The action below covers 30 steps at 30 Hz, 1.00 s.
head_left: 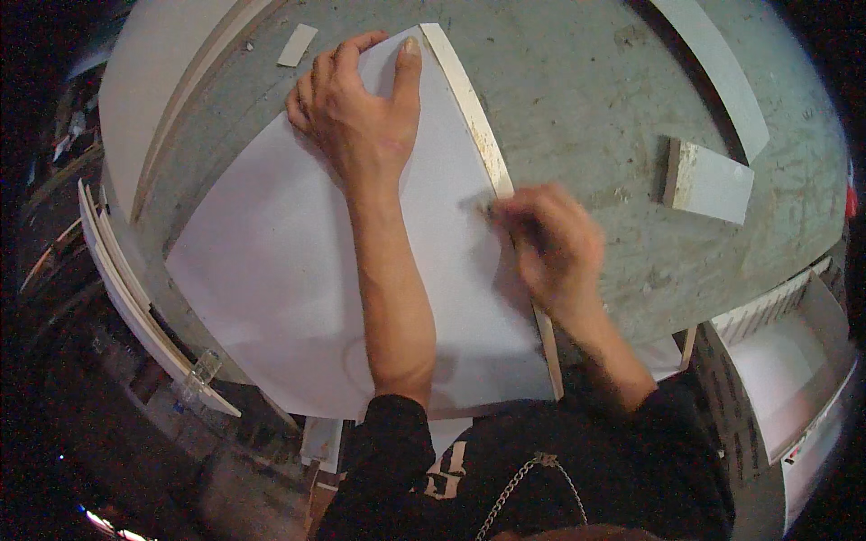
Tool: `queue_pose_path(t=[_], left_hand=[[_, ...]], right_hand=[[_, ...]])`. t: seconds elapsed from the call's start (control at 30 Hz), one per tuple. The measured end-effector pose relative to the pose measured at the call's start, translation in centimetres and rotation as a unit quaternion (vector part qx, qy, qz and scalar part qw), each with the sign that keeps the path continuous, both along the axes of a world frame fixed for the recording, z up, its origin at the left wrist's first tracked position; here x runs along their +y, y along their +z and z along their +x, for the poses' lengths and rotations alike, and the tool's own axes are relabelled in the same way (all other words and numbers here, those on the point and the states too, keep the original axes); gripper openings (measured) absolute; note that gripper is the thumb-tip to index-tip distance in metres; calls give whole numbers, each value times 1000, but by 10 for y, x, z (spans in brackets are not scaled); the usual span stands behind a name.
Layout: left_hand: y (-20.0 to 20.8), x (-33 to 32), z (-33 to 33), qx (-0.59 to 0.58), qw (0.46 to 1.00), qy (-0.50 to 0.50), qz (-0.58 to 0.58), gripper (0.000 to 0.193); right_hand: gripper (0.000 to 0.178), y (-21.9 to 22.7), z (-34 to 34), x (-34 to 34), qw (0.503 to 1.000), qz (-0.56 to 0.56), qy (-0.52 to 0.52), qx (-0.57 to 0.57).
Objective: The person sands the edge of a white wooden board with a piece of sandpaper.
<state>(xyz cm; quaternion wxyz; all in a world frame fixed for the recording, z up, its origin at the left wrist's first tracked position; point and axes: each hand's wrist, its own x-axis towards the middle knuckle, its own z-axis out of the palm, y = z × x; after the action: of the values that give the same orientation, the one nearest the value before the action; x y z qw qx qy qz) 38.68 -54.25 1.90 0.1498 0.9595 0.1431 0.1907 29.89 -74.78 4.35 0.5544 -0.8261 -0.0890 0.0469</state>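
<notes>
A large white panel (280, 261) with a pale, rough edge strip (465, 95) along its right side lies flat before me on the worktable. My left hand (356, 113) holds the panel near its far corner, fingers curled over the far-left edge and thumb resting on the top face. At the right edge, about midway along, my right hand (550, 239) is closed and blurred by motion. A small dark thing shows at its fingertips against the edge; its kind is too blurred to tell.
The worktable (577, 99) has a worn grey-green top. A small white block (713, 185) and a curved white strip (722, 72) lie to the right. A small pale offcut (297, 45) and a large pale panel (149, 81) lie far left. An open white box (785, 352) stands lower right.
</notes>
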Motion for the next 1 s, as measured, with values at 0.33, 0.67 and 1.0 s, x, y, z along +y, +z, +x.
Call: queue_pose_path(t=[0.33, 0.67, 1.0], left_hand=[[1, 1, 1, -4, 1000, 2, 5, 44], [0, -6, 7, 3, 1000, -1, -18, 44], [-3, 2, 2, 9, 1000, 3, 19, 50]], right_hand=[[9, -1, -2, -8, 998, -14, 27, 62], [8, -19, 76, 29, 1000, 17, 5, -16], [6, 14, -5, -34, 989, 2, -3, 151]])
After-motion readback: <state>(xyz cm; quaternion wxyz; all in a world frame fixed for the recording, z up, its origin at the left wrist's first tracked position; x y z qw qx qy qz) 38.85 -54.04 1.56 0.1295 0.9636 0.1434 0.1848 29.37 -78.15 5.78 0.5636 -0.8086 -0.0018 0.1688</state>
